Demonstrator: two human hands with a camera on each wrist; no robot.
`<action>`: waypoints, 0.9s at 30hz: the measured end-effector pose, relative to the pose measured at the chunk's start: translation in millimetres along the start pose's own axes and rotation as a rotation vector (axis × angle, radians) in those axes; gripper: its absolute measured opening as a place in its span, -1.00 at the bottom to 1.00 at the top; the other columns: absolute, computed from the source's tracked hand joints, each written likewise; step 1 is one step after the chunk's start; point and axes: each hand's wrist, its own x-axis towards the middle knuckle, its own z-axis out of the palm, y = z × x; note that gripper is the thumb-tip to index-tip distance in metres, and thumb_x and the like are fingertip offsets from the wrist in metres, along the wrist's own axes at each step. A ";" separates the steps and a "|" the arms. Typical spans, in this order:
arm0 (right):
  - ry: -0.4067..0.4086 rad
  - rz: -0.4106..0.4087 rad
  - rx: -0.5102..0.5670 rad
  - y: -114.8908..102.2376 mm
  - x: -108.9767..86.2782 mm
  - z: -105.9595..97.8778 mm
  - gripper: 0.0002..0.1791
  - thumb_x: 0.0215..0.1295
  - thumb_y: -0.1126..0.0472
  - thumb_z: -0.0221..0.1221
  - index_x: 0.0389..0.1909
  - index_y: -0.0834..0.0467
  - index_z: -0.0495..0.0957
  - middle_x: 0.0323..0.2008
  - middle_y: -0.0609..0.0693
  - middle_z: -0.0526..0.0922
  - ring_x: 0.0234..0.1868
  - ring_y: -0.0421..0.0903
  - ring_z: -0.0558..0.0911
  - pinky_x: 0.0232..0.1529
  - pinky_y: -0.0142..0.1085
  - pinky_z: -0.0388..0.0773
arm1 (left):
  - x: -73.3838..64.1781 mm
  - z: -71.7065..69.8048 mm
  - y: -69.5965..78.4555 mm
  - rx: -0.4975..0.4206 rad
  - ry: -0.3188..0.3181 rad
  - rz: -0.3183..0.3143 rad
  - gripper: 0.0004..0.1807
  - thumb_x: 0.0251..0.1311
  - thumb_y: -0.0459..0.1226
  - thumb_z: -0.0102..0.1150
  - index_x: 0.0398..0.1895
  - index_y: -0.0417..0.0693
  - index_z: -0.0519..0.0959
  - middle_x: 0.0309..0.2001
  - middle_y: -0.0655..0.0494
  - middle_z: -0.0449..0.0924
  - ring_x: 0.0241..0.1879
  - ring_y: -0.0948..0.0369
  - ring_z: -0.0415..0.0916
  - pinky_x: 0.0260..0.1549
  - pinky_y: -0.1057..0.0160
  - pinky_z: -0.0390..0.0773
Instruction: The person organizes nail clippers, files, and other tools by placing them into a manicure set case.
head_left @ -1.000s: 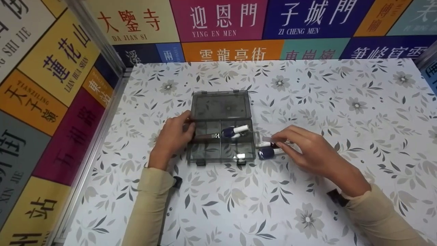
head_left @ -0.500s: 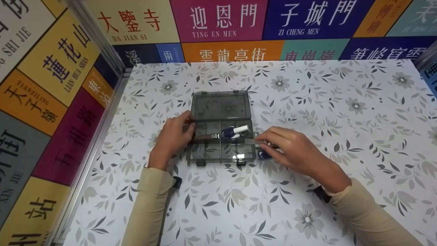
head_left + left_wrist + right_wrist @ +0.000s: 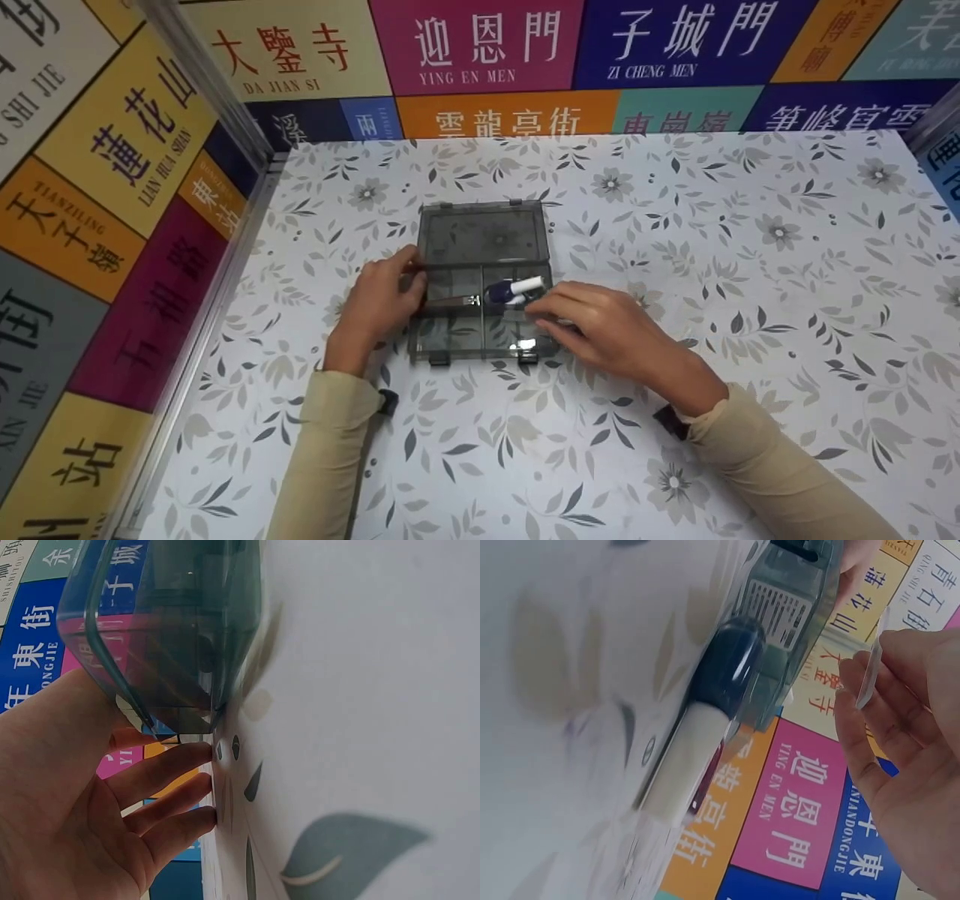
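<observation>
A smoky grey compartment box (image 3: 481,234) stands with its lid laid back. Inside lie a dark blue nail polish bottle (image 3: 498,292) with a white cap and a slim brown item (image 3: 450,301) with a silver end. My left hand (image 3: 379,291) rests against the box's left wall, other fingertips on the tabletop. My right hand (image 3: 600,321) is over the box's right edge and pinches a thin clear plastic strip (image 3: 871,669) between thumb and fingers. Beside the box, a second blue nail polish bottle (image 3: 729,666) lies on its side, hidden by my right hand in the head view.
The table has a white floral cover (image 3: 750,300). Next to the second bottle, something dark red (image 3: 707,784) shows in the right wrist view. Walls of coloured panels (image 3: 480,45) with lettering stand at the back and left.
My right hand has moved left with the clear strip, from beside the bottles on the table to over the box's right compartments. The left hand keeps its place.
</observation>
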 end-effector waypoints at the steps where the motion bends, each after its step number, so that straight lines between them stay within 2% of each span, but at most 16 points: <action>1: 0.001 -0.001 0.006 -0.7 1.3 1.4 -0.80 0.44 0.21 0.41 0.02 0.08 0.79 -0.09 -0.08 0.82 -0.13 -0.16 0.79 -0.16 -0.26 0.74 | -0.2 0.0 0.0 0.001 -0.001 -0.001 -0.79 0.56 -0.16 0.17 0.15 0.14 0.62 0.23 -0.04 0.76 0.33 -0.04 0.66 0.34 -0.13 0.58; 6: -0.002 -0.009 0.016 -4.9 8.8 8.4 -0.80 0.41 0.21 0.43 0.02 0.07 0.79 -0.08 -0.07 0.82 -0.10 -0.14 0.80 -0.11 -0.24 0.75 | -0.1 -0.1 -0.5 0.005 0.005 0.005 -0.80 0.56 -0.15 0.17 0.14 0.13 0.62 0.21 -0.06 0.77 0.31 -0.05 0.67 0.30 -0.14 0.61; 15: -0.027 -0.035 0.056 -11.2 21.8 17.9 -0.83 0.50 0.18 0.37 0.02 0.07 0.79 -0.08 -0.08 0.82 -0.04 -0.12 0.81 0.02 -0.20 0.74 | 1.3 0.1 -2.7 -0.001 0.010 0.015 -0.71 0.55 -0.15 0.17 0.24 0.11 0.63 0.20 -0.03 0.78 0.28 0.00 0.69 0.27 -0.13 0.62; 27: -0.079 -0.035 0.140 -13.5 30.8 26.5 -0.83 0.50 0.25 0.35 0.02 0.15 0.78 -0.10 -0.01 0.82 -0.07 -0.10 0.81 -0.02 -0.23 0.76 | 0.0 -1.6 -2.3 -0.018 0.005 0.013 -0.69 0.55 -0.16 0.17 0.26 0.12 0.63 0.23 -0.03 0.77 0.32 -0.02 0.67 0.31 -0.15 0.59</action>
